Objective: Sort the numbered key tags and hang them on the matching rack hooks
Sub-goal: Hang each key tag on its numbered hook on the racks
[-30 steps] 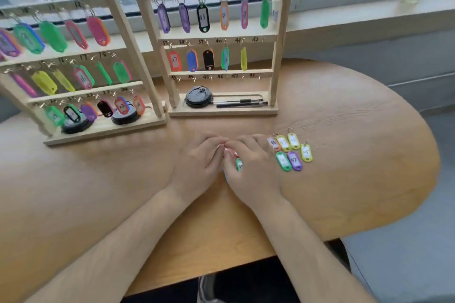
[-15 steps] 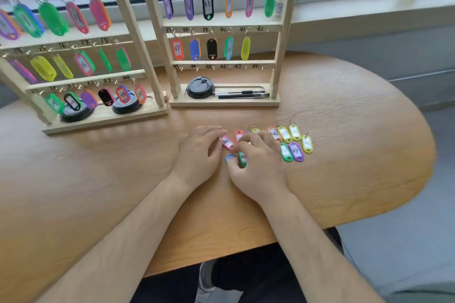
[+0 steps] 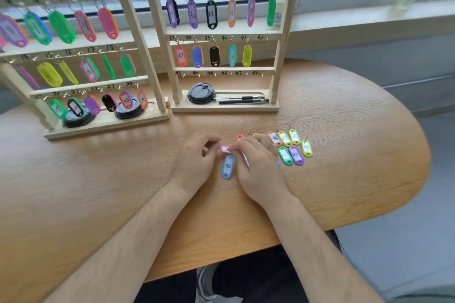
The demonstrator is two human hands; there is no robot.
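Standing next to the bench (image 3: pixel 98 179), here's how it looks. Both hands meet over a small pink tag (image 3: pixel 225 149) lying near the middle. The left hand (image 3: pixel 197 155) has its fingers (image 3: pixel 211 141) curled, pinching the tag's left end. The right hand (image 3: pixel 258 167) comes in from the other side, its fingers (image 3: pixel 240 149) bent down onto the right end, so both are gripping the same tag. I can't read its number, the fingers cover most of the label.

Just below it, between the two hands, a blue tag marked 42 (image 3: pixel 228 167) lies flat on the wood, touching or nearly touching the pink one. A bit of green and blue peeks out from under the right palm, too hidden to say more.

Just right of that hand is the loose pile: a purple 47 (image 3: pixel 296 156) beside a green tag (image 3: pixel 285 156), with a few yellow tags (image 3: pixel 294 136) and an orange one (image 3: pixel 274 138) behind them.

Two wooden racks stand at the back, side by side. The left rack (image 3: pixel 136 32) is packed with coloured tags. The right rack (image 3: pixel 283 32) has a black 33 (image 3: pixel 211 15) in its 31–36 row and an orange 37 (image 3: pixel 180 56) in the row under that. A black lid (image 3: pixel 200 93) and pens (image 3: pixel 242 99) sit on its base.
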